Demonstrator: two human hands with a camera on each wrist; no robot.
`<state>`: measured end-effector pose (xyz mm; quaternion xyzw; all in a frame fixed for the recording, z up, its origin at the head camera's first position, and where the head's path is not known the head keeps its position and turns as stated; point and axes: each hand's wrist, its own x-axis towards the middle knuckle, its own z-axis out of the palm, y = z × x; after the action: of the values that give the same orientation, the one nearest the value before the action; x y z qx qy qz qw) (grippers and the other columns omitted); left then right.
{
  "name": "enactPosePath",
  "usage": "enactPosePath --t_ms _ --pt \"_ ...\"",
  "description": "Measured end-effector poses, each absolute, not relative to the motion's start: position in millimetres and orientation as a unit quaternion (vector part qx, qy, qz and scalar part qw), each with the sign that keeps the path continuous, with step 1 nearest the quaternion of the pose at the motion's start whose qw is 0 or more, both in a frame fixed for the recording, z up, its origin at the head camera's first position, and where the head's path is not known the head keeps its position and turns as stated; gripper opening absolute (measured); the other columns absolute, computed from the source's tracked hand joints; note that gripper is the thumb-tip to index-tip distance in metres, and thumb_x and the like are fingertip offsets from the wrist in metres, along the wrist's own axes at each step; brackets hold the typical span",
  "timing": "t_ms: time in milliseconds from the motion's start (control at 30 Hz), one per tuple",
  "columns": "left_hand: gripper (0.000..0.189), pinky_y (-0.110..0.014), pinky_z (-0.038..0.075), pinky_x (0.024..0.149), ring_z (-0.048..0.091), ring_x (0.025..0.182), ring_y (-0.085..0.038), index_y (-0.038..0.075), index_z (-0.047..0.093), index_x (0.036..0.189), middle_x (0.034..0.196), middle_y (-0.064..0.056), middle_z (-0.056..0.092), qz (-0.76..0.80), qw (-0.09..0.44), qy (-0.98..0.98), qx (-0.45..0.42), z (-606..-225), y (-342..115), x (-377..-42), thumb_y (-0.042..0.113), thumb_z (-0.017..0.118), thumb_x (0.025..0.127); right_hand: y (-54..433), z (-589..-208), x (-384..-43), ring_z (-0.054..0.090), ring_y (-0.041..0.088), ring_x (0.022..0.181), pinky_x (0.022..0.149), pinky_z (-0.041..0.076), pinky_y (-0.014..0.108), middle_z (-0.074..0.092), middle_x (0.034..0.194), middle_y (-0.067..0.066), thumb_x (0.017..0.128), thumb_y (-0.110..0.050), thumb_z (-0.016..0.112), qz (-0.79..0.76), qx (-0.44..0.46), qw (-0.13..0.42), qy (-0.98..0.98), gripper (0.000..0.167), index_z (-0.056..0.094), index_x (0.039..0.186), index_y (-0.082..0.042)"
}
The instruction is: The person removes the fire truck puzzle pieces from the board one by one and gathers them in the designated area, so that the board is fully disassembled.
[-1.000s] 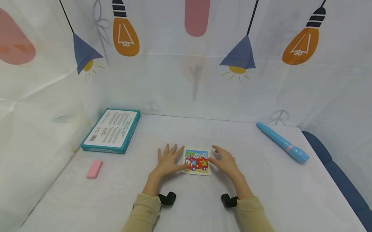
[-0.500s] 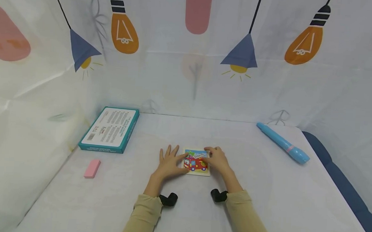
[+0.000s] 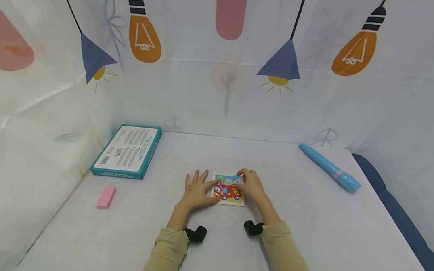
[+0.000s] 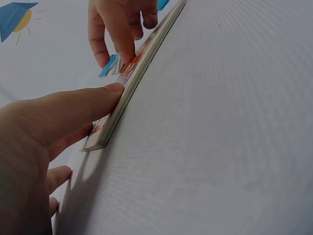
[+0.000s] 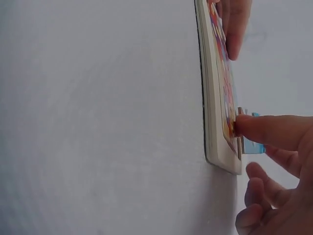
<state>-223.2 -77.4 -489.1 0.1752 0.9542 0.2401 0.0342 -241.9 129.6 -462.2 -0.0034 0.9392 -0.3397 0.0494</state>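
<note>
A small square picture puzzle point(image 3: 226, 194) with a red fire truck and a pale frame lies on the white table between both hands. My left hand point(image 3: 195, 193) has its fingers spread, with thumb and index finger pressing on the puzzle's left side. At the upper right corner, my right hand point(image 3: 254, 189) pinches a blue puzzle piece point(image 5: 253, 147) between thumb and index finger. This piece is tilted up out of the board, as both wrist views show. The other right fingers are loosely curled. Part of the piece is hidden behind the fingers.
A teal-edged box point(image 3: 127, 151) lies at the back left, with a pink eraser-like block point(image 3: 106, 197) in front of it. A light blue tube-shaped object point(image 3: 329, 167) lies at the back right. A printed curtain point(image 3: 189, 94) hangs behind the table.
My right hand came in from the right to the puzzle's upper corner and pinched a piece, which is now tilted up. The left index finger came down onto the board.
</note>
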Motion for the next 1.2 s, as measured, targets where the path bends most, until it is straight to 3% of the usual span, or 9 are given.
enactPosePath --t_ms 267,533,867,1200 --pt "0.067 -0.060 -0.005 0.107 0.006 0.139 -0.040 0.028 0.051 0.133 0.151 -0.014 0.024 0.244 0.032 0.953 0.177 -488.9 -73.9 -225.8 0.051 0.066 0.073 136.2 -464.3 -245.0 0.052 0.021 0.081 0.067 0.045 0.031 0.056 0.089 0.009 0.086 -0.012 0.063 -0.418 0.014 0.056 0.906 0.024 0.056 0.109 -0.009" --pt "0.068 -0.059 -0.006 0.107 0.004 0.140 -0.039 0.027 0.051 0.134 0.151 -0.013 0.023 0.246 0.037 0.953 0.174 -489.7 -73.3 -225.1 0.051 0.066 0.072 154.3 -461.1 -243.8 0.055 0.020 0.079 0.059 0.046 0.024 0.053 0.092 0.012 0.087 -0.006 0.061 -0.485 0.033 0.038 0.873 0.026 0.055 0.112 -0.006" --pt "0.067 -0.059 -0.004 0.107 0.006 0.139 -0.041 0.026 0.052 0.132 0.151 -0.014 0.024 0.250 0.033 0.952 0.172 -490.4 -75.2 -222.9 0.050 0.067 0.072 179.6 -458.8 -241.9 0.059 0.013 0.074 0.062 0.049 0.023 0.054 0.097 0.015 0.086 -0.007 0.062 -0.511 0.073 0.041 0.855 0.037 0.050 0.121 -0.003" --pt "0.067 -0.060 -0.004 0.107 0.007 0.139 -0.042 0.024 0.053 0.132 0.150 -0.015 0.024 0.253 0.030 0.951 0.176 -491.0 -76.8 -221.1 0.051 0.067 0.072 200.4 -458.9 -239.8 0.063 0.005 0.072 0.064 0.051 0.019 0.066 0.094 0.013 0.083 -0.007 0.066 -0.572 0.108 0.055 0.811 0.037 0.051 0.114 0.008"
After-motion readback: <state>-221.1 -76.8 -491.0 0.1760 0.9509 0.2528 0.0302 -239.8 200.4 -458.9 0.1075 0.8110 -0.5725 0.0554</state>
